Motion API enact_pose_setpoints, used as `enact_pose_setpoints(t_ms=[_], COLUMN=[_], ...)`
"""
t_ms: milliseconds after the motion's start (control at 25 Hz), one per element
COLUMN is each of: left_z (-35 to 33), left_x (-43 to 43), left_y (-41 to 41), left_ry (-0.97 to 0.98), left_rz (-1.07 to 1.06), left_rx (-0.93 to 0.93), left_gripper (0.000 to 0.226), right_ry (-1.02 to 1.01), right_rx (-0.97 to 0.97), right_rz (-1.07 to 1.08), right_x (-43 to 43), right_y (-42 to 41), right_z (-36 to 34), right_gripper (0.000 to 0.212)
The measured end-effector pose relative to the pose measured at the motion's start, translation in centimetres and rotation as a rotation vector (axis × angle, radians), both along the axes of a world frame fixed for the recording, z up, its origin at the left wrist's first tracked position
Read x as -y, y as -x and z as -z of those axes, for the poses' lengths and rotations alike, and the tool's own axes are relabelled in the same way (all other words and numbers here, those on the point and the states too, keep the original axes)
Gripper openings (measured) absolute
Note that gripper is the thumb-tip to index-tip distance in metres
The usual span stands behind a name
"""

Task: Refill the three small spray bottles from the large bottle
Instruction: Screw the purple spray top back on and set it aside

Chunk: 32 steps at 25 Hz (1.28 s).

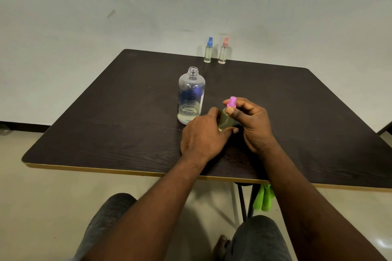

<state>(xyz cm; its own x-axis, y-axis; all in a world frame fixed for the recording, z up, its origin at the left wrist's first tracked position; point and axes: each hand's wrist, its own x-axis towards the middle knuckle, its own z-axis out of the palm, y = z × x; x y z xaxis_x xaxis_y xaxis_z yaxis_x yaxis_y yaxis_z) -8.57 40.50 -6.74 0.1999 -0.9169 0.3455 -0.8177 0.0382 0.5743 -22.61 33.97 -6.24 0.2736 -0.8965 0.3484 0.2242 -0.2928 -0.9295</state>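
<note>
**Pink-cap bottle: cap being worked, two bottles parked at back**

Knees and a bare foot sat lowest in the head view, with a green cloth (263, 199) hanging under the table (106, 133) edge. Both forearms reached over the near edge. Left hand (202, 135) was wrapped around the body of the small pink-cap bottle (225, 119), which stood on the table. Right hand (254, 125) pinched the pink spray cap (231, 102) between thumb and fingers. Large bottle (191, 96) stood just beside, on the left, uncapped, liquid low. Blue-cap bottle (208, 51) and peach-cap bottle (223, 52) stood capped at the far edge, well apart from the hands.

Can't tell if the cap was going on or off; my guess is on. To do it well: keep the base flat on the table, left hand steady, turn the cap only, keep it square to the thread, and don't elbow the open large bottle.
</note>
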Motion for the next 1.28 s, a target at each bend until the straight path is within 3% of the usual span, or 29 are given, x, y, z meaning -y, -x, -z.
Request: enact_pose_setpoints(t_ms=[320, 640, 840, 960, 1120, 1280], left_z=[-0.1, -0.3, -0.5, -0.6, 0.0, 0.5], left_x=[0.1, -0.2, -0.4, -0.7, -2.1, -3.0], left_y=[-0.1, 0.9, 1.2, 1.0, -0.5, -2.8], left_ry=[-0.027, -0.016, -0.014, 0.017, 0.024, 0.142], left_rz=[0.075, -0.059, -0.073, -0.085, -0.137, -0.33], left_rx=[0.02, 0.051, 0.044, -0.002, -0.263, -0.378], left_gripper=[0.043, 0.05, 0.048, 0.037, 0.026, 0.046], right_ry=[0.028, 0.083, -0.018, 0.07, 0.129, 0.155], right_rx=[-0.077, -0.118, -0.076, -0.269, -0.476, -0.587], right_rz=[-0.129, 0.049, -0.01, 0.008, 0.168, 0.243], right_x=[-0.4, -0.3, -0.5, -1.0, -1.9, -2.2], right_y=[0.5, 0.2, 0.2, 0.2, 0.2, 0.0], right_z=[-0.2, 0.1, 0.1, 0.1, 0.3, 0.2], right_gripper=[0.022, 0.017, 0.022, 0.039, 0.048, 0.053])
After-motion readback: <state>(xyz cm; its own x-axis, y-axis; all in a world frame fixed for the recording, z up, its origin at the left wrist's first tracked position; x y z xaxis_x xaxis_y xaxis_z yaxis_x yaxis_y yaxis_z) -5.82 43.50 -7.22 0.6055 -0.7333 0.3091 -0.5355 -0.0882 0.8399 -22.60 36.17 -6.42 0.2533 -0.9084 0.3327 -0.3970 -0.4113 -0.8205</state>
